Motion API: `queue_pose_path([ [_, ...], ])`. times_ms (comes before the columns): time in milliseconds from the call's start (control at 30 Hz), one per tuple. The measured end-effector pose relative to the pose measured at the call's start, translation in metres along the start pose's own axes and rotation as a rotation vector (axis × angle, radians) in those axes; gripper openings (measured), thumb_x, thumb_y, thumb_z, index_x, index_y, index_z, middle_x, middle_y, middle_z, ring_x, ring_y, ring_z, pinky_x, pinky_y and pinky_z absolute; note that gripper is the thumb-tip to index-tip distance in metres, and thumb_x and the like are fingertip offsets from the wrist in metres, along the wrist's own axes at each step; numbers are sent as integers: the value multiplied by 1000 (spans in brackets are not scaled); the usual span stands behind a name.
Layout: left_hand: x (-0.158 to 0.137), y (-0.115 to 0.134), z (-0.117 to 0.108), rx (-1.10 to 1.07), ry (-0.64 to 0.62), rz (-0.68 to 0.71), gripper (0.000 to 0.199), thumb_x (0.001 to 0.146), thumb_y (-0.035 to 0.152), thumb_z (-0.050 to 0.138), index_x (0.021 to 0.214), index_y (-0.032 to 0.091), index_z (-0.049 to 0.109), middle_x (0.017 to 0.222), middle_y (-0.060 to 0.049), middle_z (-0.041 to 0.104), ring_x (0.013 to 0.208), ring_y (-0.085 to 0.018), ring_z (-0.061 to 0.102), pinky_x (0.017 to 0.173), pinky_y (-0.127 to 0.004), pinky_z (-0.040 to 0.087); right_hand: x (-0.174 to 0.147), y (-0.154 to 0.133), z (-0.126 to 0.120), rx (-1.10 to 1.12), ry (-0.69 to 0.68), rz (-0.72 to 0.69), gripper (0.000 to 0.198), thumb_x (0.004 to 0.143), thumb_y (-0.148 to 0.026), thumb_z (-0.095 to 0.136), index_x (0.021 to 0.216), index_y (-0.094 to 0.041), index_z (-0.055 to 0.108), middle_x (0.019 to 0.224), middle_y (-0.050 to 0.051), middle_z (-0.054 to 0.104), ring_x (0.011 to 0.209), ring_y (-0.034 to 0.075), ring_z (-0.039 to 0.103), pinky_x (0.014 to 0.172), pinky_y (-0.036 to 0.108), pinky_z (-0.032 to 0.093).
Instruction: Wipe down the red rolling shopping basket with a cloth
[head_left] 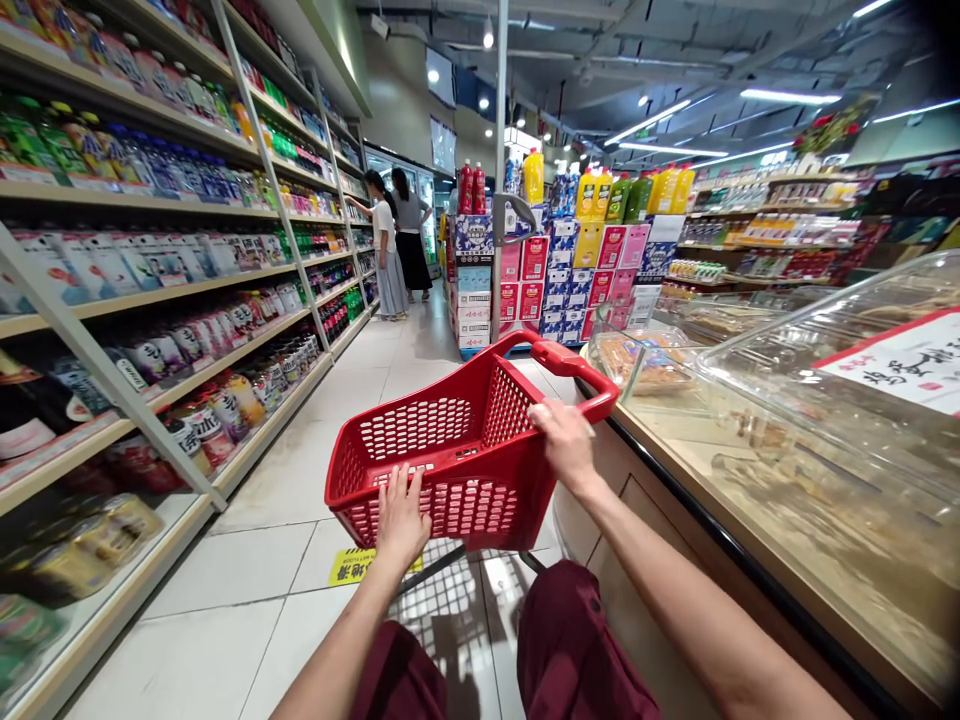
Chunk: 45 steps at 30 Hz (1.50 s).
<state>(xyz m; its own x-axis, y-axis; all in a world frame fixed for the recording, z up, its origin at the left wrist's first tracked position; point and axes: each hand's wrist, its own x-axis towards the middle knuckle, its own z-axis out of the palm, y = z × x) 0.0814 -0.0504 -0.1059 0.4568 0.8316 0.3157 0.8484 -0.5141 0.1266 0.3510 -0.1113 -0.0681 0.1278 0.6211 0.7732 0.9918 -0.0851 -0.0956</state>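
A red plastic shopping cart (491,490) with perforated walls stands sideways in front of my knees, its handle to the right. Its basket looks bare inside, with a perforated divider (514,405) near the handle end. My left hand (403,515) holds the near side rim, fingers over the edge and thumb on the outside. Closer to the handle (574,365), my right hand (566,445) is closed on the cart's upper rim. The right fingertips are partly hidden. A yellow floor sticker (351,567) shows below the cart.
Drink shelves (217,375) line the left side. On the right runs a food counter (675,480) with clear covers, close to the cart. Stacked drink cartons (559,270) and a metal post (499,150) stand ahead. Two people (397,240) are farther down the aisle.
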Motion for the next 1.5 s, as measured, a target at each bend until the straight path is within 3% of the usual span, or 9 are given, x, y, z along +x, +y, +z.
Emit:
queue_pose_path([
  [100, 2, 4, -2, -6, -10, -18, 63, 64, 12, 46, 126, 12, 37, 139, -14, 30, 131, -29, 20, 106, -46, 20, 0, -3, 3, -33, 48, 101, 37, 82, -7, 36, 111, -16, 57, 121, 13, 53, 118, 24, 40, 98, 45, 28],
  [267, 4, 5, -5, -12, -35, -17, 62, 66, 12, 45, 127, 11, 36, 139, -14, 31, 131, -27, 19, 107, -46, 20, -14, -43, 26, 100, -120, -226, 41, 82, -6, 37, 116, -21, 55, 126, 7, 50, 121, 20, 38, 100, 39, 29],
  [467, -6, 4, -6, 3, -41, -7, 65, 65, 11, 45, 129, 12, 34, 141, -13, 27, 132, -27, 17, 108, -45, 16, -10, -10, 4, -15, 8, 50, 40, 82, -5, 34, 115, -16, 55, 125, 13, 49, 121, 25, 37, 100, 47, 26],
  [667, -26, 11, -10, 26, -28, 10, 69, 63, 11, 47, 130, 14, 31, 142, -12, 26, 132, -26, 16, 107, -45, 18, -33, -39, 5, 74, -37, -235, 43, 81, -1, 33, 114, -18, 56, 123, 9, 52, 121, 21, 38, 99, 40, 30],
  [867, -43, 9, -7, 75, 66, 54, 67, 65, 12, 45, 131, 12, 30, 140, -11, 29, 132, -25, 19, 107, -44, 20, -29, -15, -18, -21, 142, 37, 37, 84, -7, 33, 112, -12, 57, 120, 15, 53, 117, 26, 41, 100, 46, 25],
  [1067, -52, -1, -5, 104, 139, 80, 63, 67, 10, 41, 129, 8, 31, 137, -13, 34, 130, -23, 23, 106, -43, 25, -37, -46, -5, 48, 83, -276, 36, 83, -7, 39, 109, -21, 59, 118, 6, 56, 113, 19, 47, 98, 37, 32],
  [1233, -53, 3, -3, 115, 174, 61, 62, 67, 11, 43, 127, 8, 33, 139, -15, 30, 131, -25, 22, 105, -45, 25, -29, -20, -16, 3, 142, 16, 36, 83, -7, 37, 114, -15, 55, 120, 13, 53, 116, 24, 43, 98, 46, 30],
  [1400, -53, 6, -2, 137, 184, 63, 59, 69, 10, 42, 127, 9, 35, 140, -16, 28, 130, -27, 22, 104, -47, 24, -45, -45, -4, 108, 67, -277, 40, 83, -4, 34, 111, -19, 58, 121, 7, 54, 118, 19, 41, 101, 39, 31],
  [1500, -53, 6, -3, 138, 186, 79, 58, 70, 10, 40, 127, 10, 35, 139, -15, 31, 130, -26, 24, 104, -47, 25, -44, -21, -17, 151, 150, -238, 41, 84, -5, 32, 112, -20, 58, 119, 6, 55, 118, 18, 40, 101, 40, 32],
])
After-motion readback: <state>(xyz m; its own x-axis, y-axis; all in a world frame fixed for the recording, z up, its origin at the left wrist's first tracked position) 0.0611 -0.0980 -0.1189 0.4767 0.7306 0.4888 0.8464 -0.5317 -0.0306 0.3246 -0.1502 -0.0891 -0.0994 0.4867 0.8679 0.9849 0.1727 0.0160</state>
